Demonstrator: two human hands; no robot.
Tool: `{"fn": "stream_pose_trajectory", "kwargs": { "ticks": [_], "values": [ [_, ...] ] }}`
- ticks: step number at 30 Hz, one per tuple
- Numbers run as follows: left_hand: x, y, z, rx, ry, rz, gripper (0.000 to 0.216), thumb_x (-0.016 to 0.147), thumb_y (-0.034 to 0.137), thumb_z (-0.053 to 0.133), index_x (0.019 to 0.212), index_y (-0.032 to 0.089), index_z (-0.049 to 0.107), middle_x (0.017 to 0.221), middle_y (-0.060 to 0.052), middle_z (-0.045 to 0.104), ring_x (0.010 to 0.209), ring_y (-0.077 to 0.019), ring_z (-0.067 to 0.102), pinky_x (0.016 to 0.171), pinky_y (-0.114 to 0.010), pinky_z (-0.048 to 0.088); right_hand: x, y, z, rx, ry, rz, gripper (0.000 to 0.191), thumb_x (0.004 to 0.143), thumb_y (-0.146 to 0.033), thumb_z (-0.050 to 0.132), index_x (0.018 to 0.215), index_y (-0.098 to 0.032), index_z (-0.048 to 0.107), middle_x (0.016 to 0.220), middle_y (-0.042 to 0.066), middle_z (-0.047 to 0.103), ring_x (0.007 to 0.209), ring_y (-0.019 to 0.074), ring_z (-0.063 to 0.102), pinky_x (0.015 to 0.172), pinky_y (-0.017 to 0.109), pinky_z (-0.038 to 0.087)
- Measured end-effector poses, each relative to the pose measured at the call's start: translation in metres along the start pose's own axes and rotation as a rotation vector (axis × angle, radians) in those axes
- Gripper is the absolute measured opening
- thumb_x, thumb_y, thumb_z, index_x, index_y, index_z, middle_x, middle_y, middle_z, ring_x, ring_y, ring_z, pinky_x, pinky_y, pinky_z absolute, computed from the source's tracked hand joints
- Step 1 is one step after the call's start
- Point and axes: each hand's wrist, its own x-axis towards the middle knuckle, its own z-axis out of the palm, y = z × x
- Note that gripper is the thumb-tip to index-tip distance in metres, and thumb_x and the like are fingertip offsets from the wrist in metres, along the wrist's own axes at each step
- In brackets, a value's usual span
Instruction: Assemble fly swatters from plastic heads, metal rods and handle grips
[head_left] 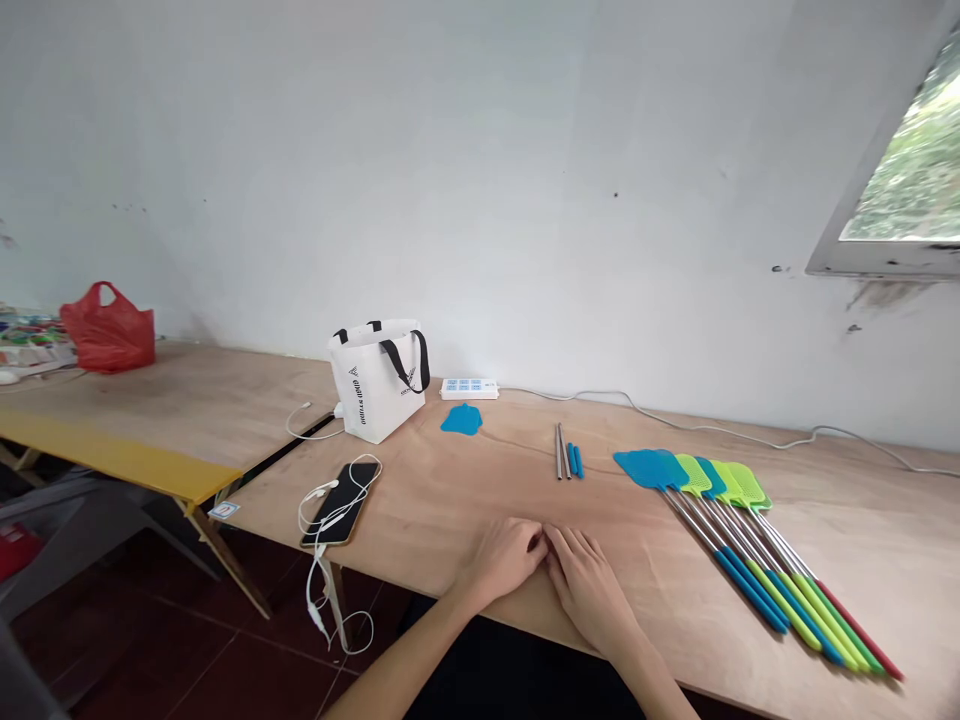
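Observation:
My left hand (504, 558) rests on the near part of the wooden table, its fingers curled into a loose fist with nothing visible in them. Beside it, fingertips touching it, my right hand (589, 580) lies with its fingers stretched over the tabletop. Beyond the hands are thin metal tubes (562, 452) and short blue handle grips (575, 461). A few blue swatter heads (462, 419) lie farther left. To the right, several fly swatters (739, 545) are laid side by side, with blue or green heads, metal rods and blue, green or red handles.
A white tote bag (381, 385) stands near the wall by a power strip (469, 388). A phone (341, 505) with white earphones lies at the left edge, its cord hanging down. On another table (217, 390) sits a red plastic bag (109, 335). A grey cable (720, 430) runs along the wall.

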Motion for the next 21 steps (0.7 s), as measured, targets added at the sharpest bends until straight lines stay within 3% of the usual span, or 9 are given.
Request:
{"fn": "stream_pose_trajectory", "kwargs": {
  "ticks": [5,10,14,17,21],
  "values": [
    [0.019,-0.039,0.000,0.136,0.041,0.119,0.021,0.094,0.028,0.058,0.074,0.021,0.063,0.083,-0.002,0.070,0.080,-0.0185,0.066,0.066,-0.027,0.041,-0.001,0.002,0.002,-0.072,-0.022,-0.037,0.036,0.099,-0.011,0.040,0.129,-0.022,0.057,0.126,0.009,0.067,0.110,0.0258,0.064,0.096,0.045,0.049],
    [0.062,-0.094,-0.011,0.197,0.178,-0.026,0.027,0.103,0.026,0.041,0.089,0.020,0.062,0.098,-0.007,0.066,0.095,-0.0214,0.062,0.082,-0.031,0.045,-0.002,-0.001,0.004,-0.124,-0.033,-0.036,0.036,0.100,-0.012,0.040,0.127,-0.021,0.060,0.127,0.010,0.066,0.111,0.0265,0.064,0.097,0.046,0.049],
    [0.091,-0.126,-0.017,0.260,0.270,-0.144,0.021,0.101,0.022,0.041,0.098,0.018,0.061,0.110,-0.011,0.062,0.106,-0.0253,0.060,0.093,-0.037,0.045,-0.003,0.001,0.003,-0.106,-0.076,-0.012,0.038,0.103,-0.017,0.035,0.129,-0.023,0.061,0.135,0.010,0.063,0.118,0.0260,0.061,0.102,0.046,0.048],
    [0.104,-0.139,-0.019,0.300,0.304,-0.187,0.021,0.100,0.023,0.043,0.109,0.017,0.060,0.120,-0.013,0.059,0.117,-0.0273,0.056,0.102,-0.040,0.042,0.003,0.023,-0.003,-0.050,-0.117,0.033,0.036,0.104,-0.034,0.040,0.133,-0.027,0.060,0.154,0.008,0.048,0.138,0.0267,0.048,0.111,0.047,0.042],
    [0.115,-0.148,-0.021,0.332,0.297,-0.234,0.032,0.100,0.028,0.042,0.126,0.018,0.057,0.144,-0.014,0.051,0.136,-0.0286,0.043,0.115,-0.044,0.032,0.028,0.072,-0.008,-0.013,-0.144,0.224,0.052,0.103,-0.051,0.036,0.145,-0.024,0.050,0.160,0.010,0.039,0.146,0.0293,0.038,0.115,0.050,0.037]
  ]
}}
